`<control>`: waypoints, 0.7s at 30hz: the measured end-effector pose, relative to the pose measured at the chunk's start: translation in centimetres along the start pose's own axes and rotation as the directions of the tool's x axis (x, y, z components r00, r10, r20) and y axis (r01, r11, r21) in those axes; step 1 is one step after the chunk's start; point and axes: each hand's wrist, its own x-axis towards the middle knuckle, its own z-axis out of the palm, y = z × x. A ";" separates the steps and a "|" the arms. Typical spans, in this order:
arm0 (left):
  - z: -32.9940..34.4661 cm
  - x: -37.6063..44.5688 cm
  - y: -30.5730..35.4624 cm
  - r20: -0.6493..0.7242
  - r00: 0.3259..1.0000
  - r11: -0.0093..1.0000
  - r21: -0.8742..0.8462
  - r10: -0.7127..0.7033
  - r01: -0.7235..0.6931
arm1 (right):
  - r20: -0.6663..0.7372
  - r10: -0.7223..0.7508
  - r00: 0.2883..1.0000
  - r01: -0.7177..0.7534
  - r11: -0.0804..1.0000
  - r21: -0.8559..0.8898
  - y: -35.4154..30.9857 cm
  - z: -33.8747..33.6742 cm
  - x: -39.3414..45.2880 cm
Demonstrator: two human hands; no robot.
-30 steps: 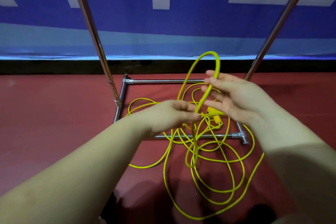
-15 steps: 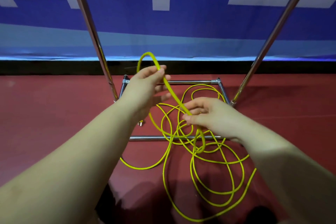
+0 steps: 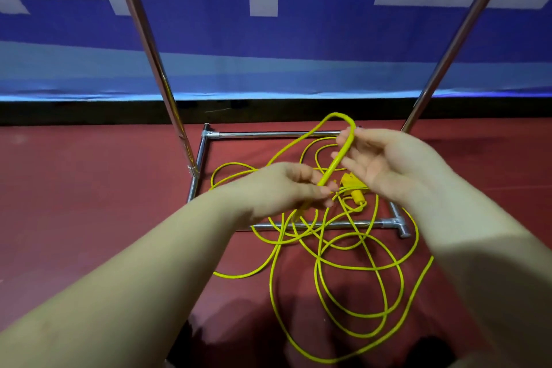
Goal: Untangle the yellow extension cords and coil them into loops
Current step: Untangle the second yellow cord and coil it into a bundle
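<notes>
L hand [image 3: 286, 188] fingers curled, pinching a raised strand of the yellow cord [image 3: 337, 155] just above the near bar of the metal frame [image 3: 328, 223]. R hand [image 3: 385, 161] palm-up w/ fingers loosely spread, fingertips [image 3: 343, 137] touching the same strand near its top bend; whether it really grips, can't tell. Strand arcs up from L hand, bends over by R fingertips, drops back toward the frame's far bar. Yellow plug [image 3: 355, 192] lies inside the frame, just below R hand, between both hands. Rest of cord sits tangled in overlapping loops [image 3: 358, 272] on the red floor [image 3: 89, 203], partly inside the frame, mostly spilling over its near bar toward the person. Two slanted chrome poles [image 3: 155, 69] rise from the frame's sides. Blue-white banner [image 3: 268, 24] behind the frame.
</notes>
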 end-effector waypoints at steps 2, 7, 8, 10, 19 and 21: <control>-0.4 0.1 0.4 -0.073 0.996 0.998 -0.033 0.052 -0.055 | 0.021 -0.013 1.000 0.012 1.000 0.028 -0.5 -0.2 0.0; -1.7 0.1 1.5 -0.307 0.950 0.937 -0.315 0.050 -0.152 | 0.197 -0.148 0.969 0.239 0.751 -0.615 1.0 -1.0 0.1; -2.0 0.1 1.6 -0.356 0.934 0.910 -0.375 0.036 -0.178 | 0.286 -0.147 0.947 0.314 0.614 -0.724 1.6 -0.9 -0.1; -2.6 0.2 1.8 -0.435 0.900 0.869 -0.450 -0.013 -0.205 | 0.395 -0.083 0.915 0.386 0.467 -0.796 2.7 -0.8 -0.2; -4.5 -0.1 2.2 -0.444 0.890 0.694 -0.674 -0.106 -0.254 | 0.506 0.062 0.860 0.426 0.458 -0.780 5.1 0.3 -0.5; -4.7 -0.2 2.1 -0.409 0.909 0.755 -0.621 -0.082 -0.211 | 0.476 0.013 0.879 0.394 0.543 -0.742 4.5 0.5 -0.5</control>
